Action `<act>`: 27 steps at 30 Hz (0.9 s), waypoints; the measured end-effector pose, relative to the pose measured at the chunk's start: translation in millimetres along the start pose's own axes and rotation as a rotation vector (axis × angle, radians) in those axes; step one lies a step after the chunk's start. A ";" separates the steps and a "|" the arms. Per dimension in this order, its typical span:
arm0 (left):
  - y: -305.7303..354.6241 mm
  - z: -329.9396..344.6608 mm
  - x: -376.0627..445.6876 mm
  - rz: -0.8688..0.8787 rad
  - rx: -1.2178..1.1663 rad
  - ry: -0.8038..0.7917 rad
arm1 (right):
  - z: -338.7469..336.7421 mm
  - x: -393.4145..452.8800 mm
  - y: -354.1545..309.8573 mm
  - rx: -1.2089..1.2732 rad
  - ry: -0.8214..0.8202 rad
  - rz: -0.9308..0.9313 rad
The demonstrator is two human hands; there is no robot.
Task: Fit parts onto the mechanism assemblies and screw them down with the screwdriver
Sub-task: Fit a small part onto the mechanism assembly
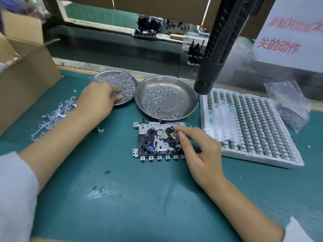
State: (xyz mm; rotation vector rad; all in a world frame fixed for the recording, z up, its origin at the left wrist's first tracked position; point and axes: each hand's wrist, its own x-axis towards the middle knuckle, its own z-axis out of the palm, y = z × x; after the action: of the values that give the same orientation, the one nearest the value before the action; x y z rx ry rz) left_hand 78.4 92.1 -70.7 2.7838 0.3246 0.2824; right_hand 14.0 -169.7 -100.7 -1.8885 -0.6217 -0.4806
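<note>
Head view: one mechanism assembly [157,142] lies mid-bench, both hands busy, no screw driven yet.

L hand [97,100] reaches into the far-left dish [113,88], fingertips curled down in the screw pile, prob. picking one; whether it already pinches any can't be told. R hand [197,149] rests over the assembly's right edge, thumb and forefinger pinching a small part at the black hub, likely seating it before screwing. Screwdriver [220,44] hangs above the bench's far-right side, w/in reach, untouched. Counts: 2 dishes w/ screws, 2nd dish [188,95] just beyond the assembly; 1 white parts tray [262,159] at right; 1 plastic bag [290,105]; 1 cardboard box [26,84] at left edge.
</note>
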 end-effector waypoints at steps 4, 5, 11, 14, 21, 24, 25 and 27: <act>2.2 1.6 -2.6 -0.008 -0.015 0.179 | -0.3 0.4 0.2 -0.007 -0.009 -0.023; 2.2 0.9 -4.3 0.013 0.000 0.233 | -0.4 0.4 0.3 -0.009 -0.010 -0.027; 1.6 0.5 -11.6 0.075 -0.004 0.370 | -0.7 -0.3 1.5 -0.026 -0.016 -0.037; 4.8 2.1 -18.7 0.075 -0.087 0.393 | -1.0 1.8 -0.1 -0.057 -0.019 -0.058; 16.3 9.0 -34.2 0.201 -0.285 0.423 | -1.7 61.9 -1.6 -0.276 -0.142 0.081; 34.5 10.0 -50.9 0.220 -0.538 0.410 | 10.0 94.8 7.6 -0.468 -0.454 0.194; 41.1 11.4 -58.3 0.219 -0.626 0.394 | 15.5 100.9 10.0 -0.528 -0.547 0.199; 52.4 16.0 -72.9 0.188 -0.775 0.348 | 24.5 106.2 12.7 -0.614 -0.620 0.185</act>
State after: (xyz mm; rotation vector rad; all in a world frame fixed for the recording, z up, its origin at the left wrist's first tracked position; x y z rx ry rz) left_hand 22.4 20.6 -79.2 1.9903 0.0105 0.7589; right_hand 106.4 -129.9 -56.8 -2.6872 -0.7372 0.0711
